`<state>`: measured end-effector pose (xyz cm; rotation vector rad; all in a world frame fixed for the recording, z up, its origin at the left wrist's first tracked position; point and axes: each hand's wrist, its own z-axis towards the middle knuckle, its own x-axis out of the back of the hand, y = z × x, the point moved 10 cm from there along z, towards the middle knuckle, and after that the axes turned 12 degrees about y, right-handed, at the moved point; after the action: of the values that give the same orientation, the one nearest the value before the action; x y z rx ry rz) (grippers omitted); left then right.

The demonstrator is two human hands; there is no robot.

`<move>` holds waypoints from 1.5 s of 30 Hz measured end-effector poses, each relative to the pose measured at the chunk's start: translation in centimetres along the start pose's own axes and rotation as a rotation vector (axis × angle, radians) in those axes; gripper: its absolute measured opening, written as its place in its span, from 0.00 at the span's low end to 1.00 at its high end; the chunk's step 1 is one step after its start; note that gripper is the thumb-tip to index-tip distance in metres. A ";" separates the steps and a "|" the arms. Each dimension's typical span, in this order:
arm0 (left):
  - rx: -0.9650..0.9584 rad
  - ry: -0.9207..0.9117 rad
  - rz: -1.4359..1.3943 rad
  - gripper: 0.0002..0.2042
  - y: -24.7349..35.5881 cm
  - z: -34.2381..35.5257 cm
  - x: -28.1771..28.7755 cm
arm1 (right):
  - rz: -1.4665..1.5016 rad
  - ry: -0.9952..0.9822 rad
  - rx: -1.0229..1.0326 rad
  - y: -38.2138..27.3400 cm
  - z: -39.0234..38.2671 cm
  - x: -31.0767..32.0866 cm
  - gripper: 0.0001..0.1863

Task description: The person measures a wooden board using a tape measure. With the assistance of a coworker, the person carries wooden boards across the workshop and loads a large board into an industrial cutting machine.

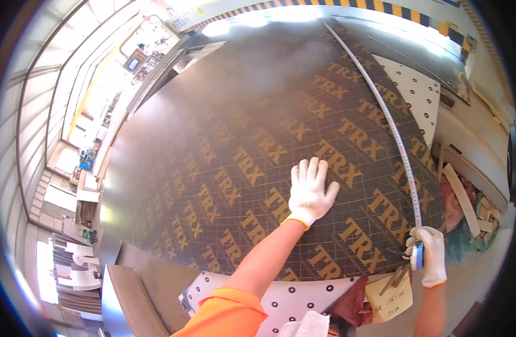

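A large dark brown panel [213, 168] with repeated gold lettering lies flat before me. My left hand [312, 191], in a white glove, rests on its surface with the fingers stretched out. At the panel's near right corner, my gloved right hand [431, 255] is closed around a blue and white tape measure [418, 256]. The drawn-out white blade [402, 149] runs along the right part of the panel to its far edge, bowing in the fisheye picture.
White tables with black round dots [305, 297] show under the panel's near and right edges. A cardboard piece with handwriting [390, 297] and red plastic sheeting [350, 306] lie by the near corner. Wood offcuts [463, 199] are at right. A machine with a screen [135, 62] stands far left.
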<state>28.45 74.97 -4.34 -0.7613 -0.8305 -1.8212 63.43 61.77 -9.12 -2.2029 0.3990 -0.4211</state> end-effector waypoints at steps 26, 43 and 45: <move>-0.002 -0.055 0.001 0.27 0.0 -0.6 -0.9 | -0.053 -0.065 -0.181 3.9 -4.3 3.2 0.16; -0.018 -0.145 0.108 0.29 -2.1 -2.0 -3.8 | -0.272 -0.060 -0.060 6.3 -2.7 6.4 0.22; 0.014 -0.167 0.129 0.29 -2.5 -2.2 -4.0 | -0.243 -0.091 -0.040 6.5 -2.6 6.1 0.22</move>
<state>27.23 75.96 -9.25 -0.9460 -0.8793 -1.6532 66.89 53.57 -11.75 -2.3089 0.0907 -0.4435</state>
